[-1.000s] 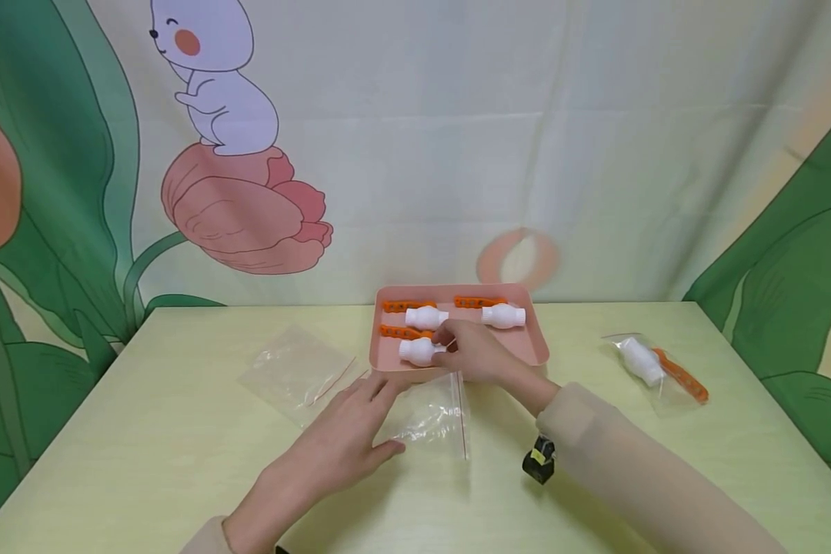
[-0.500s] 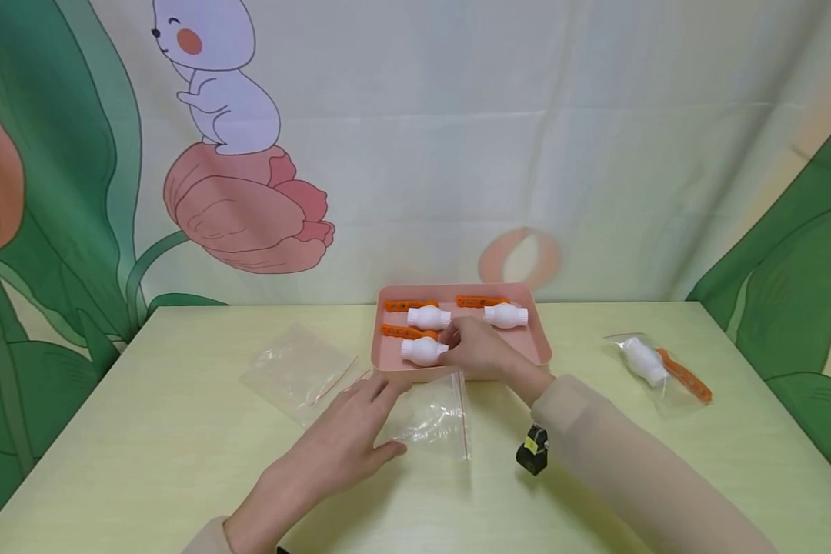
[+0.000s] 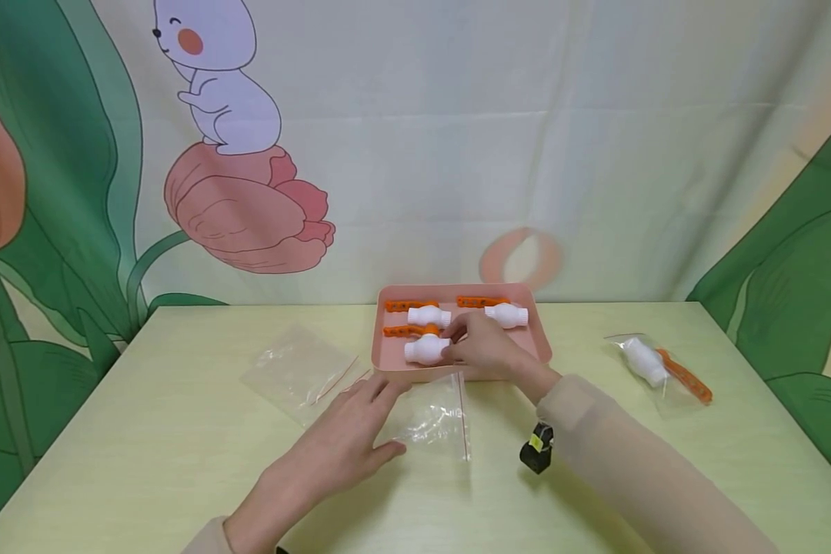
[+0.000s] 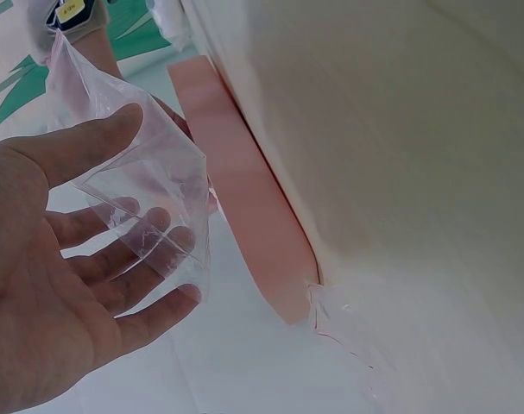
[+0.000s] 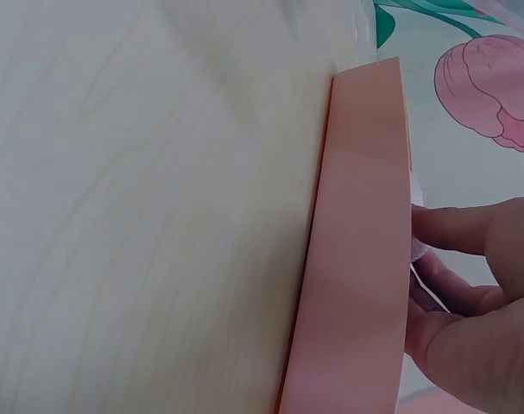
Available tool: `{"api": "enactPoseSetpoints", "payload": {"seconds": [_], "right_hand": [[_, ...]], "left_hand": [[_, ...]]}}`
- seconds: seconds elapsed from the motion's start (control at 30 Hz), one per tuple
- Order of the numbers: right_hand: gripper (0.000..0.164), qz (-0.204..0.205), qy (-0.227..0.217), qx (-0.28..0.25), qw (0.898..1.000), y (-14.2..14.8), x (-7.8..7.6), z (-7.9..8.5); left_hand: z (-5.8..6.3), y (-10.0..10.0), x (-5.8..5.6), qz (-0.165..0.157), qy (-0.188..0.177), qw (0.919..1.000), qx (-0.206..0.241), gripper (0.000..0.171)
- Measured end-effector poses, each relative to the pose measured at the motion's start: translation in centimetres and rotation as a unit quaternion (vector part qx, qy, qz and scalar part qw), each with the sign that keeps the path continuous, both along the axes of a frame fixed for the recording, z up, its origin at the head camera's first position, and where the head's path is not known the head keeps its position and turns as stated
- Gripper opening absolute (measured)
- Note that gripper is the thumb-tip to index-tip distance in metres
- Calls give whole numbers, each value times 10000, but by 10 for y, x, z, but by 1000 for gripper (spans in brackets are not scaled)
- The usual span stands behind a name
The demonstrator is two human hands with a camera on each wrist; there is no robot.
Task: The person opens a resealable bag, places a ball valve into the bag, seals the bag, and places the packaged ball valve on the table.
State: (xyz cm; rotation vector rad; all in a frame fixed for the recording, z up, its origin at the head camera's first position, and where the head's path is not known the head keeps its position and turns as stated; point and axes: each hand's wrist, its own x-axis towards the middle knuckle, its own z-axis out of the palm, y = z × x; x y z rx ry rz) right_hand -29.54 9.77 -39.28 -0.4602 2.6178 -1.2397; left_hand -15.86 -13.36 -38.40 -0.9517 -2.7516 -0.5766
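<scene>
My left hand (image 3: 342, 438) holds a clear zip bag (image 3: 429, 415) in front of the pink tray (image 3: 388, 362). In the left wrist view the thumb lies over the bag (image 4: 154, 185) and the other fingers show through it. My right hand (image 3: 488, 346) reaches into the tray and pinches the right end of a white plastic piece (image 3: 425, 349), bulging in the middle with ribbed ends. Behind that piece lies an orange handle (image 3: 405, 332). Seen from the right wrist, the tray wall (image 5: 356, 224) hides most of the white piece.
Two more white pieces (image 3: 429, 316) (image 3: 507, 315) and two orange handles (image 3: 410, 306) (image 3: 482, 302) lie in the tray. Clear zip bags (image 3: 298, 369) rest on the table at left. At right lies a filled zip bag (image 3: 654, 369). A printed curtain (image 3: 415, 154) hangs behind the table.
The white piece at the right fingers has shifted slightly right and back in the tray. The right hand has moved slightly with it. The left hand and its bag have stayed nearly still.
</scene>
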Motion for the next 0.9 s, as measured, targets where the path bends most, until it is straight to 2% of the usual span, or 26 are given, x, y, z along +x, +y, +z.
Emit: {"api": "enactPoseSetpoints", "payload": {"seconds": [0.2,0.4,0.73,0.9], "right_hand": [[27,-339,-81,-233,9991,2,1,1],[24,-680,114,-402,9968,5,4,1],[20,-818,562,-699,9926,23,14,4],[21,-819,502,-1223,9878,37,18,5]], "left_hand": [[0,1,0,30,-57,10000,-23,73],[-1,0,-1,52,-112,9999,-15,71],[-3,-3,-3,122,-150,9998,77,73],[-2,-6,-6,183,-146,9997,60,74]]}}
